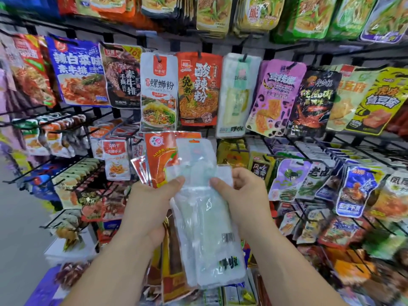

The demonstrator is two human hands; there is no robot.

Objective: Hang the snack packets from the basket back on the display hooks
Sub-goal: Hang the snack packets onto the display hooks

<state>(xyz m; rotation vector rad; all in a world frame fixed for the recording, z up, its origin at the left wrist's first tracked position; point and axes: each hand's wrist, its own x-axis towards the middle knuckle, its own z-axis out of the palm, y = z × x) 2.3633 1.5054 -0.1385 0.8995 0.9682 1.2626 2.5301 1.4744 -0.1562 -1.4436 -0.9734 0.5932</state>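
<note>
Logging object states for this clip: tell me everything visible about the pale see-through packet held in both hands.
The pale packet is long, translucent white-green glossy plastic, crinkled, with a barcode and black characters near its lower end. It slants, on no hook. The left hand and right hand pinch its upper part.

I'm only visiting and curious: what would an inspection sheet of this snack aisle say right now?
Surface: no table; wire display rack with black hooks.
Job's things: pale packet with a barcode, held below a matching hung packet; orange packets fanned behind it; basket not seen.
Clutter: nothing seen.
Grippers: left hand grips the orange packets and the pale packet; right hand pinches the pale packet.
Cables: nothing seen.
Surroundings: rows of hanging snack packets on all sides; grey floor at left.
</note>
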